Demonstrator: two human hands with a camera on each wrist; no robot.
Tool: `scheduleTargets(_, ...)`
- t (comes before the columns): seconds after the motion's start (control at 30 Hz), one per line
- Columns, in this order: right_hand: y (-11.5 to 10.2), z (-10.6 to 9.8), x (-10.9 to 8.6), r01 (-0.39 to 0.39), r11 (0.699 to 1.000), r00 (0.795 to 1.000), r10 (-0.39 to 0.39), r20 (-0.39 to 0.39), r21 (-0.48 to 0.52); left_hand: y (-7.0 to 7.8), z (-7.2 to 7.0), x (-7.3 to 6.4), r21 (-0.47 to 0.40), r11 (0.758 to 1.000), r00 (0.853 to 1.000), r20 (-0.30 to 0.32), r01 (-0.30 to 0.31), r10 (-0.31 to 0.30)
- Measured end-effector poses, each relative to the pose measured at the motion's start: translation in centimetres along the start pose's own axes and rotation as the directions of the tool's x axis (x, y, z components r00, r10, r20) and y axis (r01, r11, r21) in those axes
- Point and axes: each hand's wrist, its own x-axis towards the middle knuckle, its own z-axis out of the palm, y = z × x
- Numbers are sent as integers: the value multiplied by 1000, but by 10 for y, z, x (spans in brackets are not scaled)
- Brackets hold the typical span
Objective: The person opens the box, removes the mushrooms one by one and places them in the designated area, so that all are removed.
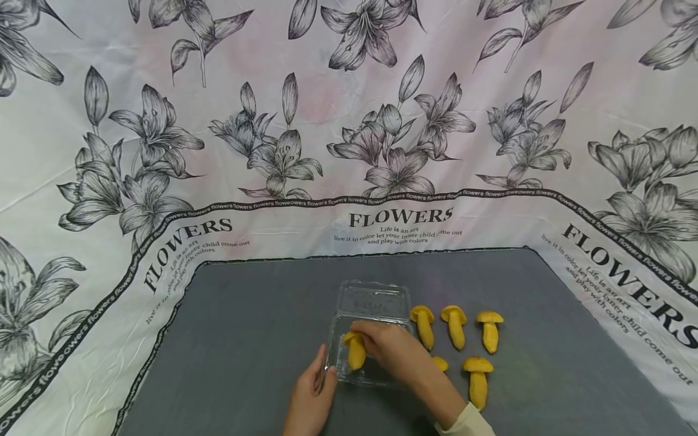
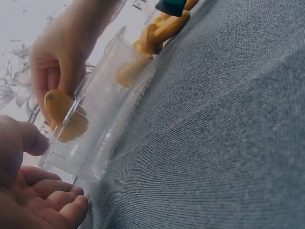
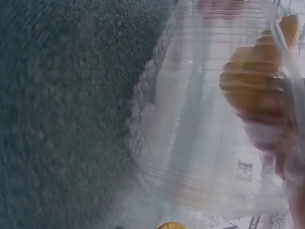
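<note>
A clear plastic box [image 1: 365,383] with its lid [image 1: 373,298] folded back lies on the grey cloth. My right hand [image 1: 384,348] pinches a yellow mushroom [image 1: 357,354] by its cap end, inside the box's outline in the head view. Through the ribbed wall, the right wrist view shows the same mushroom [image 3: 250,78], blurred. At the box's left side, my left hand [image 1: 313,390] grips the edge. The left wrist view has its thumb at the rim and the fingers curled below, beside the outer wall.
Right of the box, yellow mushrooms stand in two rows: a back row with one mushroom [image 1: 454,327] in its middle, and a front row with another mushroom [image 1: 478,383], one partly hidden by my right forearm. A flower-printed curtain [image 1: 392,224] borders the grey tabletop [image 1: 245,339].
</note>
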Motion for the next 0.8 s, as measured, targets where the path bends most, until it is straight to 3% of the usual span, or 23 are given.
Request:
scheduleTargets(0.27, 3, -10, -4, 47, 998, 996, -44, -82, 36, -2, -1, 0, 8, 1000, 1000, -15, 18, -18)
scheduleTargets(0.4, 8, -14, -6, 74, 997, 990, -69, -122, 38, -2, 0, -1, 8, 1000, 1000, -27, -2, 2)
scheduleTargets(0.6, 14, -19, -11, 55, 997, 992, -47, -118, 63, -3, 1, -5, -7, 998, 997, -58, -60, 60)
scheduleTargets(0.8, 18, -26, -17, 32, 998, 990, -24, -137, 58, -3, 1, -6, -6, 998, 996, -60, -65, 64)
